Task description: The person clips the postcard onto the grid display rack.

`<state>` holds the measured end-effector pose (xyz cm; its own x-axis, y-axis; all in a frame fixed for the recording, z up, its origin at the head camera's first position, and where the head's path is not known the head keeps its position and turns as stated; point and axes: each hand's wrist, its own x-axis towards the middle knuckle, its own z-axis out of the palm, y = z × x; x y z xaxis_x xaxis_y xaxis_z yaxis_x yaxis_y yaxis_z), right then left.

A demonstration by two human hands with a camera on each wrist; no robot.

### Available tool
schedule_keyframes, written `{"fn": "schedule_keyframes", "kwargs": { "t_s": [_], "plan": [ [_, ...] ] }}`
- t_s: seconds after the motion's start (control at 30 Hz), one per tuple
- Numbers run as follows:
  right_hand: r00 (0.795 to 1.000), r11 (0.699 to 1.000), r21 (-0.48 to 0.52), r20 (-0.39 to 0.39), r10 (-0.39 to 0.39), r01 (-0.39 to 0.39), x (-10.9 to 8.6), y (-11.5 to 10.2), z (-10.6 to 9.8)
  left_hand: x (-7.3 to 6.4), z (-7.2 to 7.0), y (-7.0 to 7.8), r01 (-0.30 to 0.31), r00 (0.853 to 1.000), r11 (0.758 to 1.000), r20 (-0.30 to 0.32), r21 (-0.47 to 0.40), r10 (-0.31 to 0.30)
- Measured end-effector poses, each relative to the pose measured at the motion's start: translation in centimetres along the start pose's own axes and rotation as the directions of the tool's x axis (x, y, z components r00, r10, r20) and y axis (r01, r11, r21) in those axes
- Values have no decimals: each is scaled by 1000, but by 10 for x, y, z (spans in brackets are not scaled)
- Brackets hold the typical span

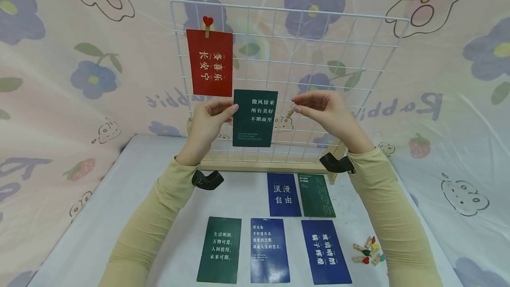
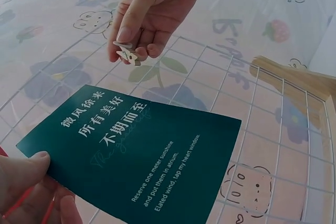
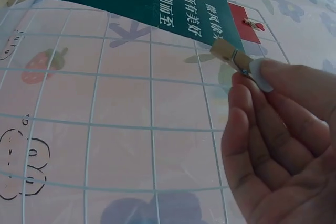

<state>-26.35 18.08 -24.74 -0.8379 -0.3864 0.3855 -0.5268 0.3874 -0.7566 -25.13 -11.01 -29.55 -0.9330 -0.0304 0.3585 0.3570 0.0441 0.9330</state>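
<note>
Nearest the head camera, two pale yellow sleeves [image 1: 143,238] extended upward from the lower frame edge, which cut them off. The left hand [image 1: 209,125] pinched a dark green card [image 1: 255,123] at its left edge, thumb on the front face; the fingers behind the card were hidden. The card stood upright in front of the wire grid [image 1: 279,9], to the lower right of a red card [image 1: 211,65] clipped there; contact with the grid could not be determined. The right hand [image 1: 326,110] pinched a small wooden clip [image 3: 226,52] between thumb and fingers, near but apart from the green card's right edge; the thumb covered the clip's rear end. The right wrist view cut off part of the card. Five further cards [image 1: 218,273] and a pile of clips [image 1: 367,251], hard to separate individually, lay on the counter [image 1: 99,216].
</note>
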Motion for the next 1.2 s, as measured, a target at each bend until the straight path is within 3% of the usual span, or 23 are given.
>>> {"fn": "schedule_keyframes", "kwargs": {
  "t_s": [0.37,0.87,1.2],
  "plan": [
    [997,1000,-5,-70,29,-29,16,-9,-5,12,6,11,-43,999,999,-18,-9,42],
    [991,994,105,-128,-28,42,46,-27,-7,35,5,28,-94,991,994,-101,-62,88],
    [983,984,177,-183,-2,35,62,-42,-5,45,5,43,-101,991,991,-98,-90,92]
  ]
}}
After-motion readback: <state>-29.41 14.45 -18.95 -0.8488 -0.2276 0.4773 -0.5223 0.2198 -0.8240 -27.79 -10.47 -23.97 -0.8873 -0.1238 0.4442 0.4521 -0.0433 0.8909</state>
